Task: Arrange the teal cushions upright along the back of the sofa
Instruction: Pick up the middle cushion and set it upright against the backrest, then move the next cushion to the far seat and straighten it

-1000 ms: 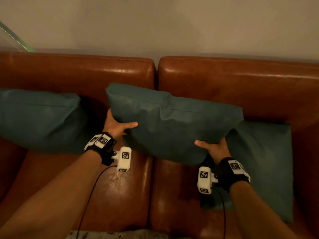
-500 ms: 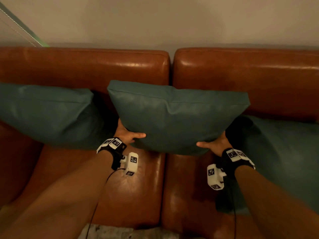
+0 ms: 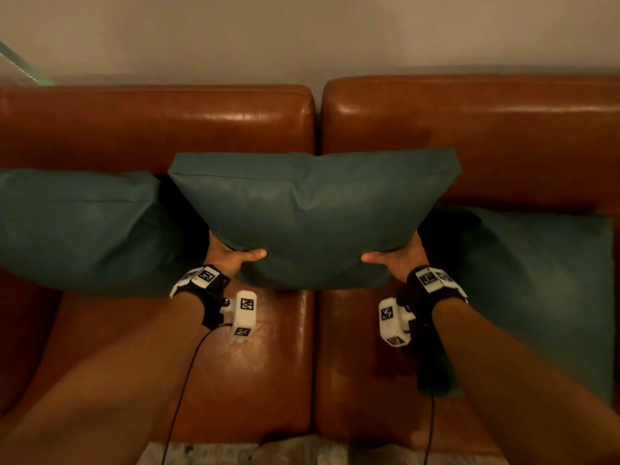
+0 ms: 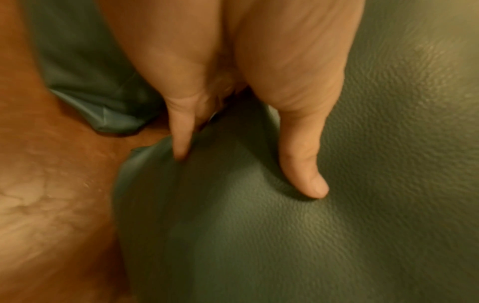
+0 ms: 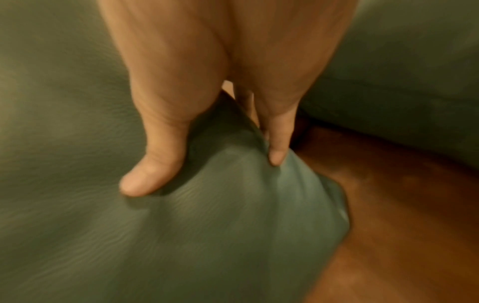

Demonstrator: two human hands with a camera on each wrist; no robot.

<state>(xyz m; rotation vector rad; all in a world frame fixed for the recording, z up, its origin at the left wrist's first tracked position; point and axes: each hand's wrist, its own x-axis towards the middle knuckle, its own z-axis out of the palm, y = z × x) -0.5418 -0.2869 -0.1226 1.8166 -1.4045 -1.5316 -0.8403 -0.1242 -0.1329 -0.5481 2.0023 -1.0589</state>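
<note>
A teal cushion (image 3: 312, 216) stands level and upright at the middle of the brown leather sofa, over the seam between the two backrests (image 3: 317, 119). My left hand (image 3: 231, 255) grips its lower left corner, thumb on the front face and fingers behind (image 4: 181, 143). At the lower right corner my right hand (image 3: 396, 258) holds it the same way, thumb in front (image 5: 145, 180). A second teal cushion (image 3: 77, 229) leans against the backrest at the left. A third teal cushion (image 3: 536, 280) lies reclined on the seat at the right.
The sofa seat (image 3: 255, 374) is bare in front of the held cushion. A pale wall (image 3: 302, 35) rises behind the backrests. A strip of light floor or rug (image 3: 302, 453) shows below the sofa's front edge. Cables hang from both wrist cameras.
The middle cushion has turned from a tilt, right end low, to level, and it now sits centred on the backrest seam. Both hands have kept their grip on its lower corners.
</note>
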